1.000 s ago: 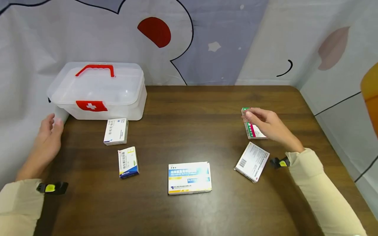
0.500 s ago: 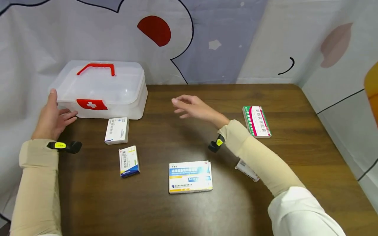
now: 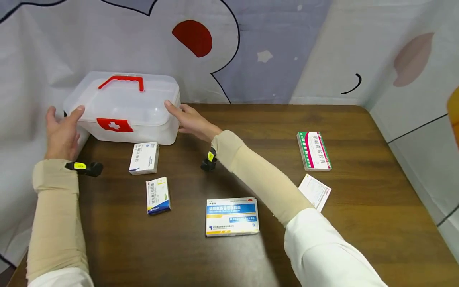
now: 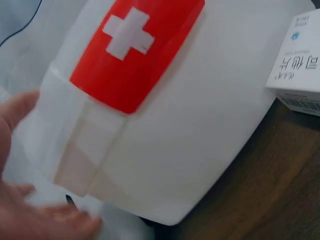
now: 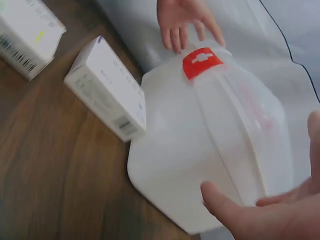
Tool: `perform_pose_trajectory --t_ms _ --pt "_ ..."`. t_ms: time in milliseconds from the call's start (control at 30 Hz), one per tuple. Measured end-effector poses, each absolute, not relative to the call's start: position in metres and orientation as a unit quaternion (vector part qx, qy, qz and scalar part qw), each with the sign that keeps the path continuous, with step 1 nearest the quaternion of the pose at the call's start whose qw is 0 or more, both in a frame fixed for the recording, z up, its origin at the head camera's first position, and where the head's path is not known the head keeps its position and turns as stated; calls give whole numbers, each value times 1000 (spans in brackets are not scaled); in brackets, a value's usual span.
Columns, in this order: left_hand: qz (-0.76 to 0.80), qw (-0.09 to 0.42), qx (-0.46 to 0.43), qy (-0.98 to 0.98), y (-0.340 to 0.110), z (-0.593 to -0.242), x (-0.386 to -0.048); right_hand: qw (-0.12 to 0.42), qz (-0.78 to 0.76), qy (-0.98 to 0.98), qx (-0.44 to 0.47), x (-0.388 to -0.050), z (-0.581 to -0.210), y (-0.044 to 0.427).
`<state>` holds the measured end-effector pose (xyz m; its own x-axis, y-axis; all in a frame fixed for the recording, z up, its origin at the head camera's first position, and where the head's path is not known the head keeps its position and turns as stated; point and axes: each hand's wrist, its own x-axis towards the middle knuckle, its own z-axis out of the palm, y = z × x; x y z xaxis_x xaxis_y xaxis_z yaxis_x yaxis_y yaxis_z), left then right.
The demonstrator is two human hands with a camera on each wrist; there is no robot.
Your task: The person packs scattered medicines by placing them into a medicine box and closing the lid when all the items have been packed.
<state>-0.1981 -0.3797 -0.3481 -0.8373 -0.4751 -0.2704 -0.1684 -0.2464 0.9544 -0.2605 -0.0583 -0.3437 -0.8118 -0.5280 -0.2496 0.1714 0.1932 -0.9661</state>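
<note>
A clear plastic first-aid box (image 3: 132,103) with a red handle (image 3: 123,78) and a red clasp (image 3: 114,125) bearing a white cross stands at the table's back left. My left hand (image 3: 64,133) is at its left front corner, thumb by the lid's edge and fingers spread. In the left wrist view that hand (image 4: 35,200) is blurred, so contact is unclear. At the box's right end is my right hand (image 3: 193,121), its thumb near the lid's rim. The right wrist view shows its thumb and fingers apart beside the end wall; whether they touch it I cannot tell.
A white medicine box (image 3: 143,158) stands close to the first-aid box's front. Nearer are a vitamin E box (image 3: 157,195) and a blue-and-white box (image 3: 232,216). At right lie a green-and-pink box (image 3: 314,151) and a white box (image 3: 315,191), partly behind my right sleeve.
My right hand has swung left from above the green-and-pink box to the first-aid box's right end. My left hand has moved up to the box's left corner. The medicine boxes stay put.
</note>
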Motion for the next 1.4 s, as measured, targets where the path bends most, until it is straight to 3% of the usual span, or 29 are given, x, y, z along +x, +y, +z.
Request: perform_pose_trajectory --t_ms 300,567,733,1067,1300,1400 --pt "-793 137 204 -558 -377 -361 -202 173 -624 755 -103 -255 -345 -90" --pt "-760 176 234 -580 -367 -361 -208 182 -641 740 -88 -265 -346 -81" --pt "-703 192 268 -630 -356 -360 -214 155 -649 738 -103 -275 -348 -66" --pt "-679 133 219 -688 -337 -360 -222 147 -668 725 -81 -281 -347 -26" --pt "-632 -21 121 -765 -316 -341 -230 132 -682 716 -72 -276 -349 17" --pt "-607 -64 81 -788 -301 -333 -231 130 -689 710 -74 -271 -346 36"
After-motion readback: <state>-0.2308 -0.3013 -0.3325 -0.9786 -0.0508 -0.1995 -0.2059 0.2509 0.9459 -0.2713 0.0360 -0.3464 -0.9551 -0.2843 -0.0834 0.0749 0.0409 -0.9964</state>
